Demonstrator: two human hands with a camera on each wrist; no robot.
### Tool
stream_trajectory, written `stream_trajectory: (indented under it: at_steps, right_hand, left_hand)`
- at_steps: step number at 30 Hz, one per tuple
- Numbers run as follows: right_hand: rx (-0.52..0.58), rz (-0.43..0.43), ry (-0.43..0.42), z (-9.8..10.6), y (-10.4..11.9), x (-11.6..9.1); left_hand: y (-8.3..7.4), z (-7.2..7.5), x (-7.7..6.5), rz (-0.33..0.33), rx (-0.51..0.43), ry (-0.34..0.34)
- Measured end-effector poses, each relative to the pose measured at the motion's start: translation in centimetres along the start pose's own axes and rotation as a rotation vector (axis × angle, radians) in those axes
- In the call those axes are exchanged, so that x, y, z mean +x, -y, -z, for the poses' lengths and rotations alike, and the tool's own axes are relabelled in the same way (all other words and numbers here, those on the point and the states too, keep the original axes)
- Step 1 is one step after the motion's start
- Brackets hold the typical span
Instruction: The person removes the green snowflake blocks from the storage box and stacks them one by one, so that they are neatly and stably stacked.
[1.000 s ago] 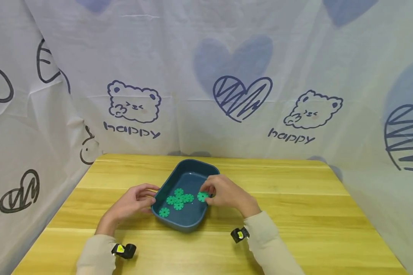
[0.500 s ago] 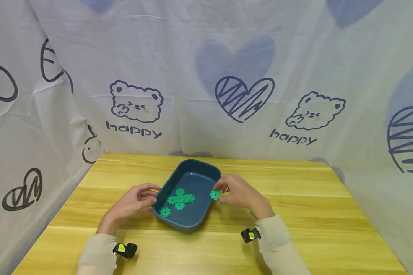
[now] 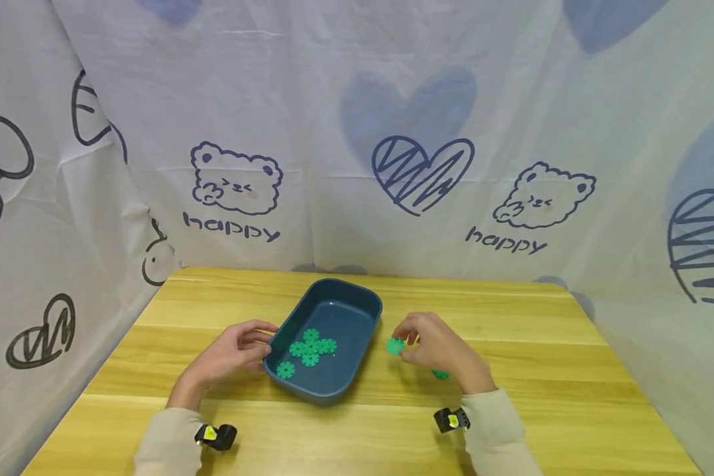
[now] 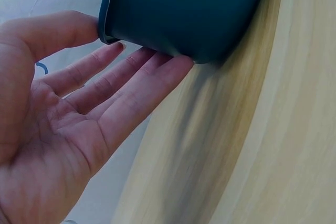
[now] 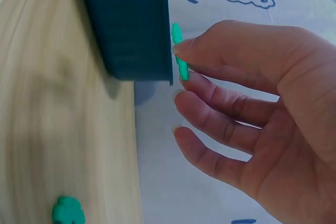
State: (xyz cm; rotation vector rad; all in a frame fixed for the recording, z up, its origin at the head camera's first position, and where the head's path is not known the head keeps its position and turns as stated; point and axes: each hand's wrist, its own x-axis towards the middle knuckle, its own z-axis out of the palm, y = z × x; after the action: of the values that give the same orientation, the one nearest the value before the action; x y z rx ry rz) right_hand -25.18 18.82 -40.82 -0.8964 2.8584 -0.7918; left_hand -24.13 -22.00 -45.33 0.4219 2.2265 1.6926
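Observation:
My right hand [image 3: 443, 345] pinches a green notched plastic disc [image 3: 395, 346] between thumb and fingers, just right of the dark blue bin [image 3: 369, 344]. In the right wrist view the disc [image 5: 179, 51] is seen edge-on, the other fingers loosely bent below it. My left hand [image 3: 229, 354] is at the bin's left side. Its straight fingers touch the outer wall [image 4: 173, 14] and its thumb rests at the rim. Several similar discs [image 3: 311, 359] lie clustered on the bin's floor, with a single disc [image 3: 285, 370] near its front left corner.
Another green piece [image 3: 441, 374] lies on the wooden table [image 3: 541, 370], partly hidden behind the right wrist. A white printed cloth [image 3: 333, 218] hangs along the table's back edge and sides. Each wrist carries a small black camera [image 3: 452, 420].
My right hand has carried the disc from over the bin out past its right rim. The green piece on the table has come into sight. The left hand and bin stay put.

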Motion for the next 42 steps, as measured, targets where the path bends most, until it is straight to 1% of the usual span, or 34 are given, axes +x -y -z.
stream_trajectory:
  at_steps: [9,13,21,29,36,42]
  right_hand:
    - [0.016,-0.079,-0.023,0.0,-1.6,-1.7]
    - [0.020,-0.101,-0.033,0.3,-2.4,-2.3]
    - [0.028,-0.122,-0.024,0.5,-4.4,-3.3]
    - [0.039,-0.144,0.003,0.3,-5.7,-3.8]
    - [0.052,-0.196,0.023,0.1,-6.3,-4.0]
    - [0.065,-0.204,0.026,-0.1,-6.6,-4.4]
  left_hand:
    - [0.2,-0.1,0.1,0.004,-0.001,-0.004]
    - [0.2,0.0,0.1,0.007,0.005,-0.008]
    - [0.2,0.1,0.1,0.004,0.000,0.008]
    - [0.2,0.0,0.1,0.003,0.001,0.004]
    - [-0.2,0.0,0.1,-0.014,-0.007,0.015]
    - [-0.4,-0.1,-0.1,-0.001,-0.009,0.004]
